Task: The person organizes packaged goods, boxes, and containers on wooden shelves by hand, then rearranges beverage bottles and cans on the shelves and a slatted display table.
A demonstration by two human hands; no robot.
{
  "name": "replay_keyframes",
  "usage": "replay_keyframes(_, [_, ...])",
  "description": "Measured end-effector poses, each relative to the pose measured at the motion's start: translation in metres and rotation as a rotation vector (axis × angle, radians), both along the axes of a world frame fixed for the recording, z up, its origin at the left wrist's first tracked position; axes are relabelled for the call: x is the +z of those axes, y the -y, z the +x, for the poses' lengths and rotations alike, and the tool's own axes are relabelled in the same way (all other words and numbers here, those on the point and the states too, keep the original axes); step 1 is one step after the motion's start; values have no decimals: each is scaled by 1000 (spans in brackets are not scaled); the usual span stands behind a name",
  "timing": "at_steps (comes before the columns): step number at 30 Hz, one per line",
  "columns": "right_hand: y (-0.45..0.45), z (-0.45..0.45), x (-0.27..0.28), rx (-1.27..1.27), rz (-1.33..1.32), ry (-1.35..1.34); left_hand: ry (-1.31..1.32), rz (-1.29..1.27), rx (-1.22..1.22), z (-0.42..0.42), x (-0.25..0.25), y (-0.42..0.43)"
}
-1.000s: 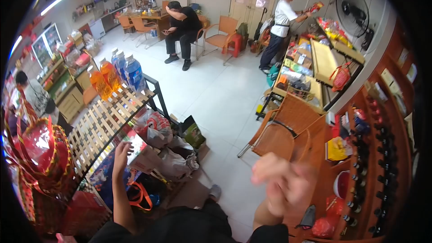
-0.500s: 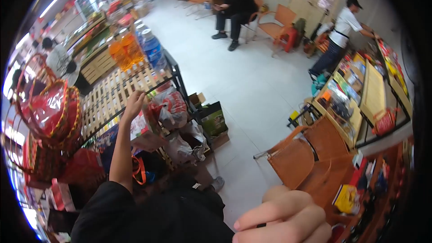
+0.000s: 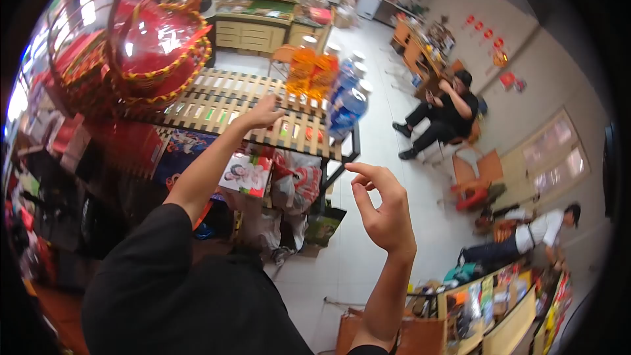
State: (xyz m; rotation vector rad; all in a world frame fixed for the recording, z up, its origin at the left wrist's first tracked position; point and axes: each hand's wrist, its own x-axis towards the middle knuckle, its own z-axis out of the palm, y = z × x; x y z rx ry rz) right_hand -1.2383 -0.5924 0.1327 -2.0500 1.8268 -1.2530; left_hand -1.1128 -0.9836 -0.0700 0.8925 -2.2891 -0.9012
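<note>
My left hand (image 3: 265, 112) reaches over the slatted wooden shelf (image 3: 227, 95), fingers stretched toward the bottles; whether it touches the slats I cannot tell. My right hand (image 3: 388, 217) is raised right of the shelf's corner, thumb and index finger curved and apart, with nothing between them. Orange-filled bottles (image 3: 311, 75) and blue-labelled bottles with white caps (image 3: 351, 106) stand at the shelf's right end. Red baskets with woven rims (image 3: 158, 46), wrapped in clear film, sit at its left end. Beneath are a box with a picture (image 3: 244, 174) and plastic bags (image 3: 296, 184).
A seated person in black (image 3: 444, 115) is across the floor, near orange chairs (image 3: 476, 171). Another person in a white shirt (image 3: 542, 233) leans over a rack of packets (image 3: 486, 306) at lower right. A display counter (image 3: 253, 33) stands at the back.
The view has swung left toward the shelf. My left hand has moved from the shelf's edge to over the slats. My right hand has risen and its fingers have parted.
</note>
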Motion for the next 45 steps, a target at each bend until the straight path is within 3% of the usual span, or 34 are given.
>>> replay_keyframes(5, [90,-20,0,13,214,-39,-18,23,55,-13,20,54])
replay_keyframes(8, [157,-44,5,9,262,-111,-80,3,95,-35,5,97])
replay_keyframes(15, [315,-126,-2,-91,105,-422,-232,67,163,-71,-16,150])
replay_keyframes(21, [423,-108,-35,-112,-36,-417,-293,226,-129,-73,-1,151])
replay_keyframes(23, [444,-87,-38,-126,40,-255,-556,338,-324,-86,-15,151])
replay_keyframes(25, [467,-86,-53,-114,115,-177,-600,328,-292,-95,-26,155])
replay_keyframes(26, [473,-87,-63,-104,106,-352,-622,328,-274,-99,-35,155])
replay_keyframes(29, [474,-73,-84,-192,-33,-352,-631,249,-231,-97,-32,152])
replay_keyframes(33, [472,-67,-85,-217,-16,-302,-618,217,-207,-95,-29,151])
replay_keyframes(38, [455,-54,-87,-240,-75,-340,-723,390,-313,-95,-29,151])
replay_keyframes(45, [388,-42,-83,-98,-101,-410,-485,250,-360,-75,-11,144])
